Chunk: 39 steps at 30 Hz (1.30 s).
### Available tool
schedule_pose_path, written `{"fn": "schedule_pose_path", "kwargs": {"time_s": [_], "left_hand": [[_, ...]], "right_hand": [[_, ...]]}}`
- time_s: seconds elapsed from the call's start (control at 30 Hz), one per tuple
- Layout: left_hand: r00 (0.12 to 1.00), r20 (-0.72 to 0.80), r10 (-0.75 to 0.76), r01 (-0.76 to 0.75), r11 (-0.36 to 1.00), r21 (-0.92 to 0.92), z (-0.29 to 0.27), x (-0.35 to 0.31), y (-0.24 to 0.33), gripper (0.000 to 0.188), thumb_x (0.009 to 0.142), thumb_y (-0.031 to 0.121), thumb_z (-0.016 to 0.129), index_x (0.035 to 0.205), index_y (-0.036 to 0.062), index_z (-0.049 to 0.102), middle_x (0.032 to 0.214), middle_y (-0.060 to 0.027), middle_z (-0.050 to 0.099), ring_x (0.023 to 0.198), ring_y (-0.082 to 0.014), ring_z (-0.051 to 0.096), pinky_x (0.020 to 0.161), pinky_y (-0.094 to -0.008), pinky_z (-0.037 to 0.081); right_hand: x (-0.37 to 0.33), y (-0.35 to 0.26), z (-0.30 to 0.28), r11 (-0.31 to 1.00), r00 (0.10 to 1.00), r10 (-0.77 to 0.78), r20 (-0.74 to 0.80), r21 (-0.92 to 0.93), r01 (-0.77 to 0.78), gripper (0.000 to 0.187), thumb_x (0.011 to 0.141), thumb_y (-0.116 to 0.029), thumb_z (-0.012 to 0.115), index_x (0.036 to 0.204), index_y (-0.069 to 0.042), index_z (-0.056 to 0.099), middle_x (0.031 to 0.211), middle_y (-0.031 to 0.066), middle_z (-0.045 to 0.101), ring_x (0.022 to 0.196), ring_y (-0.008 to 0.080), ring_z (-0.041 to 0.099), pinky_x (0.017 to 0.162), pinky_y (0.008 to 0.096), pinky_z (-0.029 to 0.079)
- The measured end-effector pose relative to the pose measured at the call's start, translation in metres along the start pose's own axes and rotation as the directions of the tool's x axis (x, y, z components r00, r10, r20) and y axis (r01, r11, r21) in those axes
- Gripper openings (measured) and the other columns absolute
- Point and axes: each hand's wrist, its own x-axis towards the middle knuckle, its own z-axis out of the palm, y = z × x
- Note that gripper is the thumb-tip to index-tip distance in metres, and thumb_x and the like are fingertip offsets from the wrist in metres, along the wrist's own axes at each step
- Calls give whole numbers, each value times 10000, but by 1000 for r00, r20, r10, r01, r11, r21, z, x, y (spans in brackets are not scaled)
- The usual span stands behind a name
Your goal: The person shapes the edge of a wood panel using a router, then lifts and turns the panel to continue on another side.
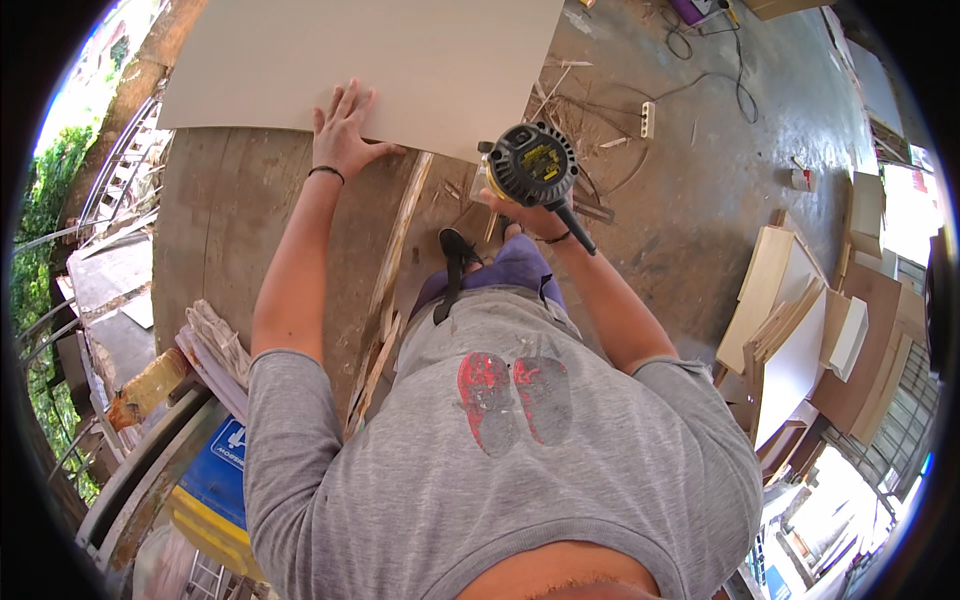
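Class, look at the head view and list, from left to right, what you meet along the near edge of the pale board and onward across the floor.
Left hand flat on the pale board → black and yellow power tool held by the right hand → white power strip → stacked wooden panels.

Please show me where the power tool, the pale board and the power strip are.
power tool [533, 165], head view, its round black top.
pale board [400, 50], head view, its bare middle.
power strip [647, 118], head view, its white body.
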Motion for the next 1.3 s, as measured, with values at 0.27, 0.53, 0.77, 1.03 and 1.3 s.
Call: {"fn": "schedule_pose_path", "kwargs": {"time_s": [0.27,0.53,0.77,1.03,1.3], "left_hand": [[981,188,50,-10,978,-210,4,9,34,896,700,514,713,1434,125,378,1566,-129,176,1454,-328,102,1083,-665,116],[991,45,123,-115,982,-151,31,-16,171,794,764,456,622,1443,135,364,1561,-156,163,1451,-370,59,1017,-759,39],[984,69,167,-160,982,-98,31,-29,161,720,806,431,583,1432,135,386,1558,-145,184,1450,-364,82,1064,-701,56],[985,-161,-62,26,975,-219,52,31,46,667,894,572,465,1415,158,422,1533,-100,277,1439,-282,187,1141,-551,96],[968,-79,-238,232,970,-76,39,42,53,723,904,630,355,1480,195,302,1575,-67,169,1462,-260,91,1157,-530,50]], "right_hand": [[-43,15,-10,998,1000,4,-28,57,-2,438,754,-217,791,1119,-90,584,991,11,618,924,152,579,863,312,471],[-43,-10,-82,996,957,69,-283,78,-48,559,704,-109,815,1191,-29,552,1082,56,606,968,164,584,869,316,486],[-38,0,-71,995,963,77,-260,75,-59,495,715,-171,816,1138,-44,591,1041,48,623,954,167,596,866,323,487],[-1,5,-15,998,993,34,-114,59,-28,478,649,-312,847,1030,-83,671,946,41,698,881,165,669,775,310,538],[16,5,1,997,988,18,-155,72,-7,344,694,-359,809,932,-138,696,914,22,693,869,194,659,807,340,514]]}}
